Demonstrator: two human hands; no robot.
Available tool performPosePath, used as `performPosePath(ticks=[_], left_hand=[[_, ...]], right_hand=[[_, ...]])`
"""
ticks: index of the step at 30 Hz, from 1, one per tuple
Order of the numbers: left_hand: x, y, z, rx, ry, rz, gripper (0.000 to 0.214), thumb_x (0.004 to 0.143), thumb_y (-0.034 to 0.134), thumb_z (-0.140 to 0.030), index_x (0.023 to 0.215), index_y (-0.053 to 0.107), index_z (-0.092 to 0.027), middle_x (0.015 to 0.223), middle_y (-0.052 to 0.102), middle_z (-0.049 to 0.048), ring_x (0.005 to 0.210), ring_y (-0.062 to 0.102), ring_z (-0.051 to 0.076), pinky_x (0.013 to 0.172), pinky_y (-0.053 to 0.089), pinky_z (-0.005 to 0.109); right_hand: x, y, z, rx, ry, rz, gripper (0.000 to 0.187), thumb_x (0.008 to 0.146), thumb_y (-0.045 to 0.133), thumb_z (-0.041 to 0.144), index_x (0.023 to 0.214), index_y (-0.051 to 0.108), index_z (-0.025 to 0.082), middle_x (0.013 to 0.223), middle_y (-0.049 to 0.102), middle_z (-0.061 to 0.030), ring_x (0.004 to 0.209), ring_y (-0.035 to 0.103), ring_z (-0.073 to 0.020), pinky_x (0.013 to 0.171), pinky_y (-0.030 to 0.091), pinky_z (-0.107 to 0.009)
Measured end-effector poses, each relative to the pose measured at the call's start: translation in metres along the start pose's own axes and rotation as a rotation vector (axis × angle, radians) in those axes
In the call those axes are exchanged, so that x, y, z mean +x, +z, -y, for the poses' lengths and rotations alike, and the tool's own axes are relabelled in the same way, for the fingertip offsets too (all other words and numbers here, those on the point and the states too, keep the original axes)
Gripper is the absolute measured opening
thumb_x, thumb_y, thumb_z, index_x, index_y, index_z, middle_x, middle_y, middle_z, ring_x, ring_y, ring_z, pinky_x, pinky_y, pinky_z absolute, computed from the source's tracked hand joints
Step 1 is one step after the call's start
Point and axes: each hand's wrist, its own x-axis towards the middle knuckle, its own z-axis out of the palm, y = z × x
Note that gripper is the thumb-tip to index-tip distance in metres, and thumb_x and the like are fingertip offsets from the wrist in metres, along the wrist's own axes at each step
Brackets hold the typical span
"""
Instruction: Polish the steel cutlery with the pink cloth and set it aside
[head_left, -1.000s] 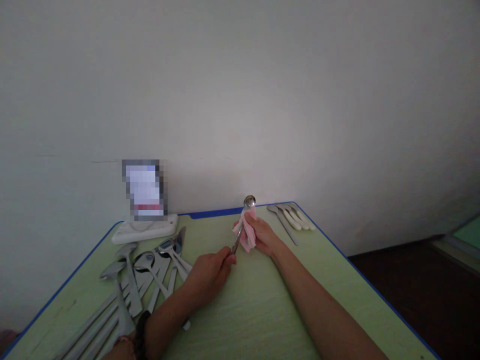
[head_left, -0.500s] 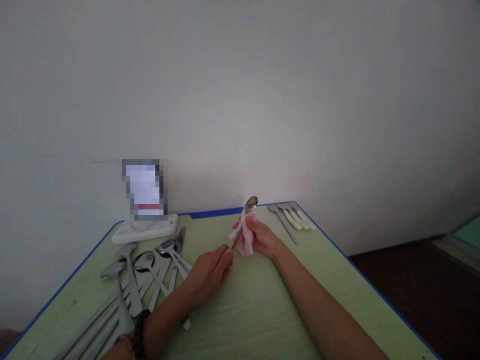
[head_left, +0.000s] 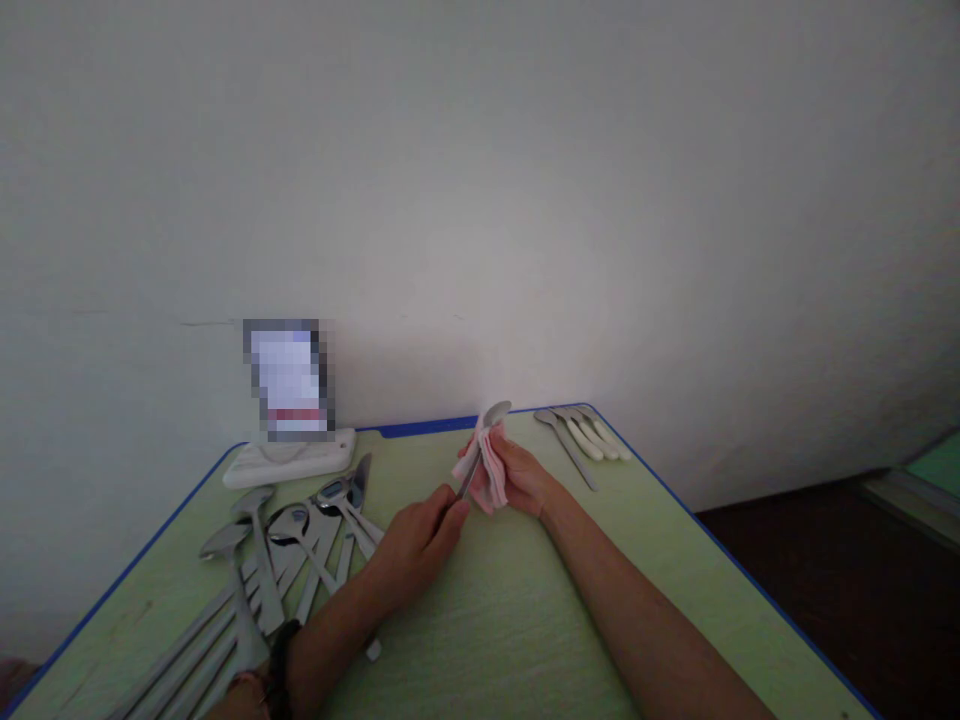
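Note:
A metal spoon [head_left: 497, 412] is held tilted over the middle of the green table [head_left: 480, 640], its bowl up and away from me. My left hand [head_left: 424, 535] is closed around the lower end of its handle. Folded about the upper handle, just under the bowl, is a pink cloth [head_left: 491, 480]. My right hand [head_left: 521, 470] pinches that cloth against the spoon; some of its fingers are hidden behind the fabric.
Several large spoons and other cutlery [head_left: 259, 570] lie heaped at the left, partly under my left forearm. Several spoons with white handles [head_left: 600, 440] and a plain metal spoon [head_left: 574, 455] lie at the back right. A blurred screen [head_left: 289, 380] stands on a white base [head_left: 292, 458] near the wall.
The spoon has turned about its handle, so its bowl now shows at a different angle and slightly lower. The cloth and both hands have shifted only a little.

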Motion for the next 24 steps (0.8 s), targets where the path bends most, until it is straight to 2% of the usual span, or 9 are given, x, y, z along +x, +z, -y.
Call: performPosePath(ticks=[7, 12, 18, 24], left_hand=[[0.0013, 0.0019, -0.0006, 0.219, 0.007, 0.060, 0.033, 0.088, 0.026, -0.043, 0.070, 0.041, -0.021, 0.054, 0.047, -0.0032, 0.050, 0.046, 0.013, 0.052, 0.027, 0.023], [0.0019, 0.0023, -0.0003, 0.269, 0.011, 0.058, 0.035, 0.089, 0.025, -0.043, 0.070, 0.044, -0.021, 0.057, 0.052, -0.0015, 0.053, 0.050, 0.014, 0.053, 0.028, 0.023], [0.0017, 0.0006, -0.0005, 0.238, 0.029, 0.070, 0.039, 0.091, 0.020, -0.036, 0.071, 0.049, -0.020, 0.060, 0.057, -0.0003, 0.055, 0.053, 0.014, 0.057, 0.032, 0.023], [0.0047, 0.0035, 0.0040, 0.331, 0.004, 0.104, 0.042, 0.092, 0.018, -0.033, 0.077, 0.055, -0.019, 0.068, 0.064, 0.0028, 0.060, 0.056, 0.015, 0.060, 0.034, 0.024]], right_hand=[[0.0023, 0.0004, -0.0016, 0.013, -0.016, 0.005, 0.033, 0.070, 0.063, 0.046, 0.077, 0.061, 0.014, 0.073, 0.068, -0.0036, 0.059, 0.059, -0.0110, 0.057, 0.047, -0.022], [0.0034, 0.0020, -0.0015, 0.005, -0.042, -0.030, 0.033, 0.068, 0.065, 0.045, 0.074, 0.062, 0.013, 0.069, 0.066, -0.0027, 0.054, 0.057, -0.0099, 0.048, 0.044, -0.020], [0.0051, 0.0023, -0.0024, 0.026, -0.069, -0.099, 0.030, 0.069, 0.066, 0.041, 0.072, 0.063, 0.012, 0.064, 0.065, -0.0020, 0.054, 0.057, -0.0092, 0.053, 0.047, -0.021], [0.0072, -0.0015, -0.0042, 0.007, -0.006, -0.049, 0.032, 0.064, 0.070, 0.040, 0.072, 0.062, 0.010, 0.066, 0.067, -0.0042, 0.052, 0.059, -0.0115, 0.047, 0.047, -0.021]])
